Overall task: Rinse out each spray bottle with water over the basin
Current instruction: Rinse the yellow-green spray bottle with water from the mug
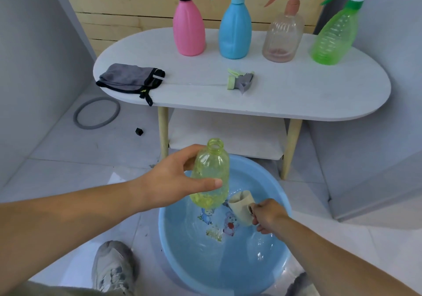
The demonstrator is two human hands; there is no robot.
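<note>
Yellow bottle (211, 174), uncapped and upright, stood gripped in the left hand (173, 181) above the blue basin (228, 261); the right hand (266, 216) held a beige cup (242, 206) by its handle beside it.

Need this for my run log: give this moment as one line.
left hand: holds yellow bottle, uncapped, over basin | right hand: holds cup over basin | table: four capped bottles, loose sprayer, cloth
</note>
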